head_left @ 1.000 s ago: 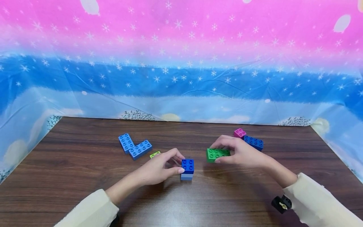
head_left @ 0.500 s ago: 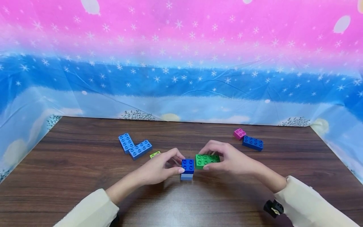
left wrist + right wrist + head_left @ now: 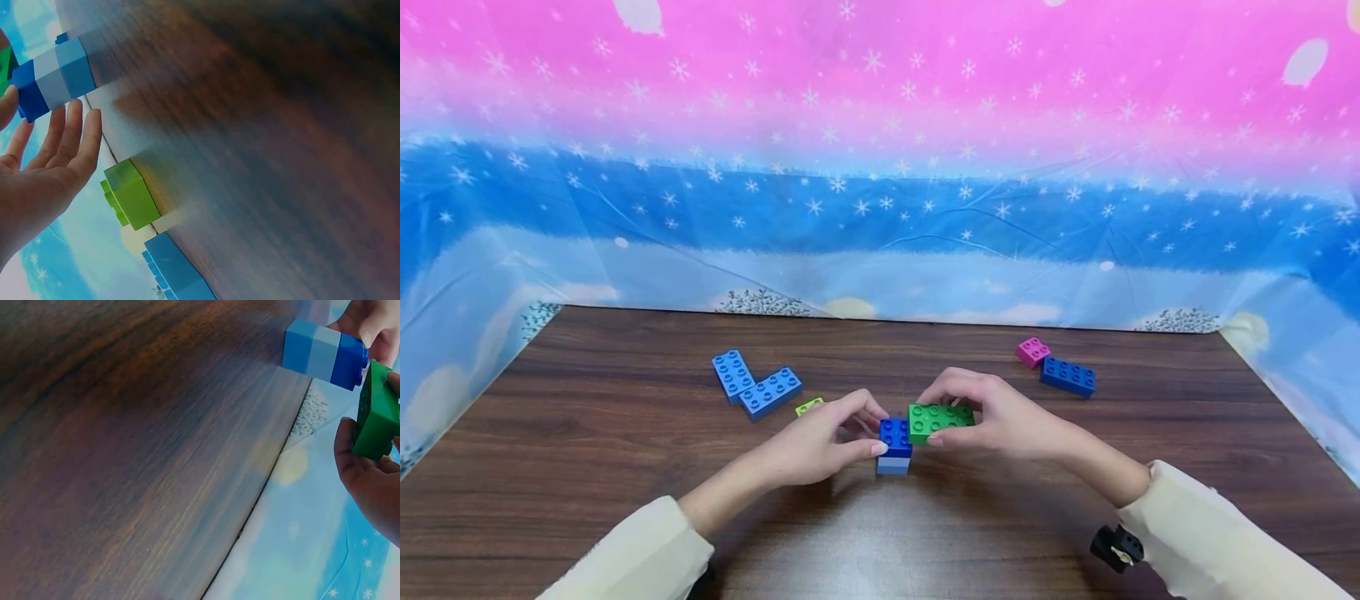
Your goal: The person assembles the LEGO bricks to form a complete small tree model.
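Green brick (image 3: pixel 929 417), above-right of the stack (image 3: pixel 895 454): right grip (image 3: pixel 1003 417) pinches its sides, underside free. Left grip (image 3: pixel 820 442) pinches the stack, likely steadying it.

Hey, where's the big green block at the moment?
In the head view, the big green block is held in the right hand, by the right edge of the dark blue block topping the stack.

Brick stack (image 3: pixel 898 450) on tbl (image 3: pixel 887 533) btwn hands (image 3: pixel 822 442) (image 3: pixel 1009 418).
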`<action>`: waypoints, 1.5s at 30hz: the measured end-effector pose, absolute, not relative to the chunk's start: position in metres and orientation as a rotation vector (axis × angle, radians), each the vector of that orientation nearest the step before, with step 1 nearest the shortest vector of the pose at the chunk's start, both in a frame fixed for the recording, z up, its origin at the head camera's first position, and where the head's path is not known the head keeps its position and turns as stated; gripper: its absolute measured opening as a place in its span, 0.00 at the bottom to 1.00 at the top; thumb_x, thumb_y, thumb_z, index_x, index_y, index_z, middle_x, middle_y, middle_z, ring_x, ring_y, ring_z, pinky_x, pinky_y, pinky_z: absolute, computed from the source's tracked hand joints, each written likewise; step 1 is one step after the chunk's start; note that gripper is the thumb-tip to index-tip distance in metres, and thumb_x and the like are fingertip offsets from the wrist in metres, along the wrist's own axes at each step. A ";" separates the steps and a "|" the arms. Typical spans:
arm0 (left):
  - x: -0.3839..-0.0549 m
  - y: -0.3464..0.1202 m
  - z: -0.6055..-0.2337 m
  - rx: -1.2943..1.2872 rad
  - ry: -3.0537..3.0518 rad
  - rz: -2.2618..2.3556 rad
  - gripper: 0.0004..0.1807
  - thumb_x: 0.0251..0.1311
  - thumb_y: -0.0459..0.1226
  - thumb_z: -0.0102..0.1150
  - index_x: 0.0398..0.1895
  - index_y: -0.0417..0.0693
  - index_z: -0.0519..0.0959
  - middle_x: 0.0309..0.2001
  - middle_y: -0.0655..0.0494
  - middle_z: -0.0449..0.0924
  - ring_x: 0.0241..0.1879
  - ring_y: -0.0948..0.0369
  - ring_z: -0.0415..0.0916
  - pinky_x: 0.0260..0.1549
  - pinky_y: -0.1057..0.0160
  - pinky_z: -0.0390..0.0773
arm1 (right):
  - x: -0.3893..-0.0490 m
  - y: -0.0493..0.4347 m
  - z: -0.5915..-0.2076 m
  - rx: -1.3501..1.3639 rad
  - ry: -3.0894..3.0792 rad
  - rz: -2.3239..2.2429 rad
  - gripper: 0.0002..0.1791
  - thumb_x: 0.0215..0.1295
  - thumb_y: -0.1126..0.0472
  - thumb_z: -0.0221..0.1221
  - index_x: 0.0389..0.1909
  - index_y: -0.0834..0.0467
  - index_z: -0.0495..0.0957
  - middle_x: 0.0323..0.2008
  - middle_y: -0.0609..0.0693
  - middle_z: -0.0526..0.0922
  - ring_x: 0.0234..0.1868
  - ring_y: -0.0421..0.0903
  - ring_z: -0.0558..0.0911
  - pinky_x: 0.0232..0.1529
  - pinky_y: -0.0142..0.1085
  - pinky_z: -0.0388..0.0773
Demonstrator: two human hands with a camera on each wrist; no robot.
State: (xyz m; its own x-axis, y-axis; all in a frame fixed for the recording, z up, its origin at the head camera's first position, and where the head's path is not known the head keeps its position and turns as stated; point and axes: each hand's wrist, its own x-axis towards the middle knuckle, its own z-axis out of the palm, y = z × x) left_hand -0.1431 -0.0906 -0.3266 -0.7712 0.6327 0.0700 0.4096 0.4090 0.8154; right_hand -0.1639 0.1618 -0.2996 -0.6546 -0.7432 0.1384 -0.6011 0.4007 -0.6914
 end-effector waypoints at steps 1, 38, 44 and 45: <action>-0.143 -0.091 -0.327 0.915 2.418 1.291 0.11 0.62 0.39 0.54 0.45 0.46 0.70 0.40 0.56 0.77 0.43 0.59 0.74 0.41 0.62 0.75 | -0.164 0.161 -0.300 -1.201 2.459 -1.094 0.17 0.58 0.55 0.62 0.48 0.53 0.75 0.42 0.44 0.75 0.39 0.42 0.73 0.40 0.35 0.73; -0.142 -0.090 -0.325 0.908 2.427 1.273 0.10 0.62 0.37 0.54 0.45 0.45 0.70 0.39 0.56 0.77 0.43 0.59 0.74 0.41 0.61 0.74 | -0.162 0.149 -0.297 -1.214 2.449 -1.070 0.17 0.56 0.58 0.64 0.46 0.58 0.76 0.40 0.46 0.78 0.37 0.42 0.75 0.38 0.35 0.74; -0.142 -0.090 -0.325 0.905 2.429 1.273 0.10 0.62 0.38 0.54 0.45 0.46 0.70 0.39 0.56 0.77 0.43 0.59 0.74 0.41 0.61 0.74 | -0.162 0.148 -0.295 -1.196 2.455 -1.059 0.17 0.54 0.59 0.65 0.45 0.57 0.76 0.38 0.44 0.78 0.36 0.41 0.74 0.38 0.35 0.74; -0.141 -0.090 -0.325 0.905 2.430 1.273 0.10 0.62 0.38 0.54 0.44 0.46 0.70 0.39 0.56 0.77 0.43 0.59 0.74 0.41 0.61 0.74 | -0.162 0.148 -0.294 -1.199 2.455 -1.057 0.17 0.54 0.59 0.65 0.45 0.57 0.76 0.38 0.44 0.78 0.36 0.41 0.74 0.38 0.35 0.74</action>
